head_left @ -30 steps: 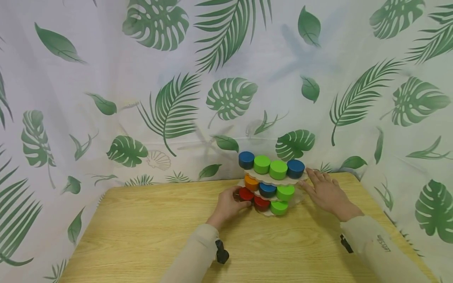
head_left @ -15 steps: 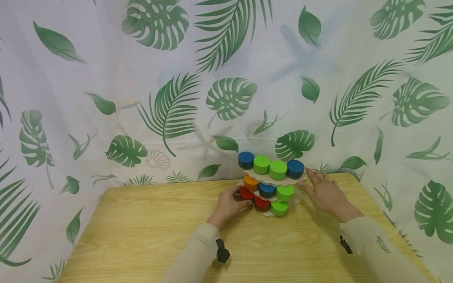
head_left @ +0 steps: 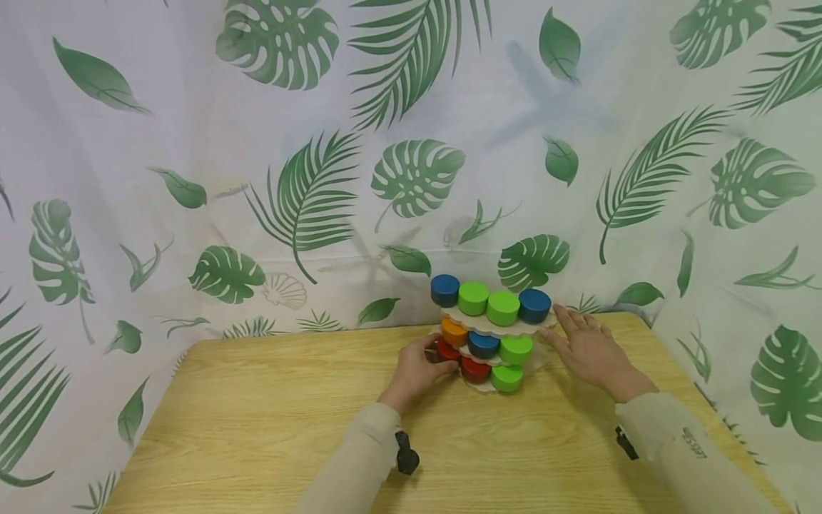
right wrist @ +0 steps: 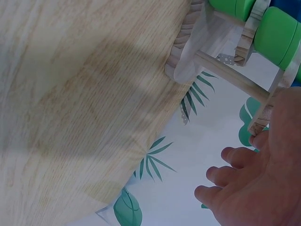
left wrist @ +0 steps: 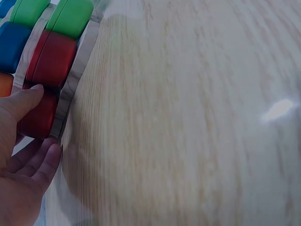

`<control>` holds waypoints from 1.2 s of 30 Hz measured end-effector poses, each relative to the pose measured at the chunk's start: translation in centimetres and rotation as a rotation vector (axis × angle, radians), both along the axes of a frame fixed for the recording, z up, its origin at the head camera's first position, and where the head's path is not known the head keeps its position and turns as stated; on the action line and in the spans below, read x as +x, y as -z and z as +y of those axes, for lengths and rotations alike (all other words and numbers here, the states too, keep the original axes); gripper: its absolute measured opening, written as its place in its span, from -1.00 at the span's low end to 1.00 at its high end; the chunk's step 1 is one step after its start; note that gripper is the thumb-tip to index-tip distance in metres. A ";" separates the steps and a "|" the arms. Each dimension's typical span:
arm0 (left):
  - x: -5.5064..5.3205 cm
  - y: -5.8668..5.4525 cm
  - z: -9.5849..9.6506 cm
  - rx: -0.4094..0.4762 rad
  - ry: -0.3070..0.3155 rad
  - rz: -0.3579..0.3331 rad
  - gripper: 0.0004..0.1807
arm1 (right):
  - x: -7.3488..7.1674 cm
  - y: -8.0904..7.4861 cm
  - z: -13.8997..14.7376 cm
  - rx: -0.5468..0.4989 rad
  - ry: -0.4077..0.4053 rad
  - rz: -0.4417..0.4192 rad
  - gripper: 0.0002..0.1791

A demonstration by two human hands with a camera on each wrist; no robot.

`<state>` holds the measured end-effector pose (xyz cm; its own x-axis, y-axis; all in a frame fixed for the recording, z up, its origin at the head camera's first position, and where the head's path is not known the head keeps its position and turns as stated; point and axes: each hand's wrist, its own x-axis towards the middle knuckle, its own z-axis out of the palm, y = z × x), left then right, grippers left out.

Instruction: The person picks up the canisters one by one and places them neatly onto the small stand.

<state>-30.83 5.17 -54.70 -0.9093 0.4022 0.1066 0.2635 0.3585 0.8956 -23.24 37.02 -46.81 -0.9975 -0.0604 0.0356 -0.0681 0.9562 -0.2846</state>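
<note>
A tiered wooden stand (head_left: 491,328) with wavy-edged shelves stands at the table's back. Round blocks fill it: blue (head_left: 445,291) and green on top, orange (head_left: 454,332), blue and green in the middle, red (head_left: 475,370) and green (head_left: 506,378) at the bottom. My left hand (head_left: 414,373) grips the leftmost red block (left wrist: 40,115), thumb in front, other fingers by the bottom shelf's end. With thumb and index finger, my right hand (head_left: 592,351) pinches the top shelf's right end (right wrist: 258,123). Its other fingers are apart from the stand.
The wood-grain table (head_left: 276,414) reaches back to a white leaf-print cloth (head_left: 411,86), close behind the stand. A thin wooden rod (right wrist: 230,73) joins the shelves at the right end. Dark bands (head_left: 406,453) sit at both wrists.
The leftmost red block has shifted slightly right, towards the other red one, with my left hand on it. My right hand keeps its place, and the head view has turned very slightly.
</note>
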 end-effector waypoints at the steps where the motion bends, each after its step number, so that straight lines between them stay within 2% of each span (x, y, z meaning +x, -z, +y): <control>1: 0.0 0.0 0.0 -0.001 -0.001 -0.001 -0.41 | 0.0 0.0 0.0 -0.001 -0.001 0.000 -0.11; 9: -0.2 0.1 -0.1 -0.017 -0.019 -0.003 -0.29 | 0.0 -0.2 -0.1 0.002 0.005 0.000 -0.11; 19: 0.0 0.1 -0.2 -0.030 -0.013 -0.009 -0.29 | 0.2 -0.1 -0.1 0.007 0.008 0.009 -0.12; 27: 0.0 0.1 -0.5 -0.042 -0.012 0.004 -0.48 | 0.2 -0.1 0.0 0.003 0.009 -0.002 -0.11; 36: -0.1 -0.2 -0.7 -0.061 -0.026 0.006 -0.50 | -0.1 0.1 -0.2 -0.004 0.000 -0.001 -0.11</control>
<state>-30.89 4.51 -54.46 -0.9189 0.3846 0.0878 0.2585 0.4190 0.8704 -23.36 36.82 -46.92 -0.9976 -0.0600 0.0344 -0.0674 0.9552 -0.2883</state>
